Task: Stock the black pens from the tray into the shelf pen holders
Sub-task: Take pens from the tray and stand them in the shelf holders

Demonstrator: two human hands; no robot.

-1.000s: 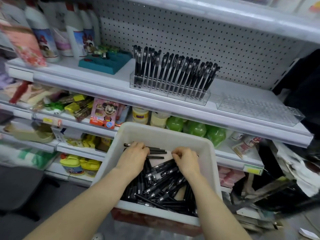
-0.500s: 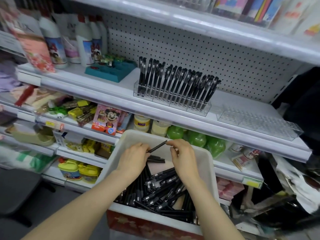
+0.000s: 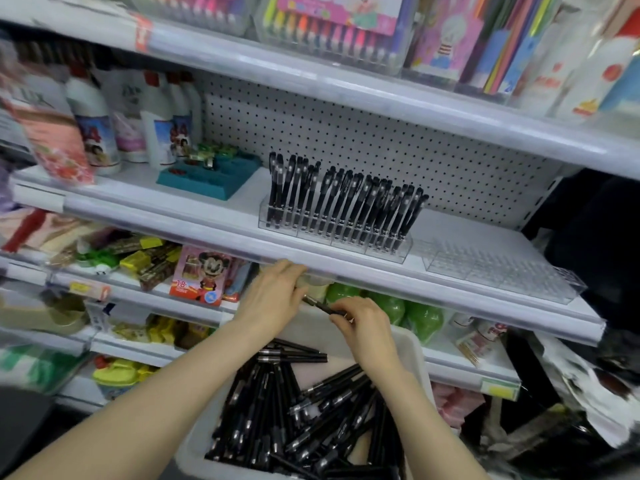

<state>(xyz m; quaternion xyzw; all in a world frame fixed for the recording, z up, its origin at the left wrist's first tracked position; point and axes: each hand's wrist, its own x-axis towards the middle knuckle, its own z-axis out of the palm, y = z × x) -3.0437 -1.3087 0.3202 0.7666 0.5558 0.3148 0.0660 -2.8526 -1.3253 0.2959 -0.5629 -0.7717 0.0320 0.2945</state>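
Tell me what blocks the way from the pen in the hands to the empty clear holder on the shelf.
Only the shelf's front edge, above the pen that the left hand and right hand hold. Nothing visible stands before the empty holder.

The left hand and right hand, held close together, pinch opposite ends of one pen.

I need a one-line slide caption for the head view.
Left hand and right hand hold a black pen above the tray.
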